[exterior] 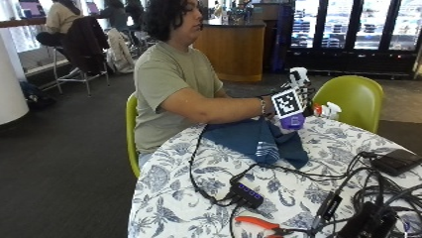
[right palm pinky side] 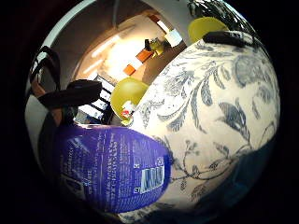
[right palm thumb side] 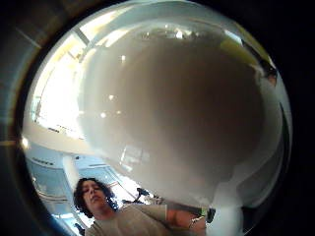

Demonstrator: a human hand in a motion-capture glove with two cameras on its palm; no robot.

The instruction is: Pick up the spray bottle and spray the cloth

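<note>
- Lying nearest the camera in the outside view: orange-handled pliers (exterior: 257, 222), a small black hub (exterior: 246, 194) and a tangle of black cables (exterior: 342, 198) on the floral tablecloth (exterior: 171, 198); none of it looking like part of the job.
- Sitting bunched just beyond those: the dark blue cloth (exterior: 258, 140), on the table in front of the person's chest, showing no visible wetting, though damp on fabric this dark being hard to judge.
- Gripping, just past the cloth: the gloved right hand (exterior: 298, 99), fingers wrapping round the spray bottle (exterior: 293, 120), purple body showing below the hand and apparently raised clear of the table.
- Filling much of the little finger side palm view: the bottle's purple label (right palm pinky side: 112, 170), close against the palm, tablecloth behind it.
- Judging progress: pick-up seeming done; aiming the red-and-white nozzle (exterior: 325, 109), which is facing away from the cloth, and pulling the trigger remaining.
- Standing farthest: a yellow-green chair (exterior: 352, 99) behind the table.
</note>
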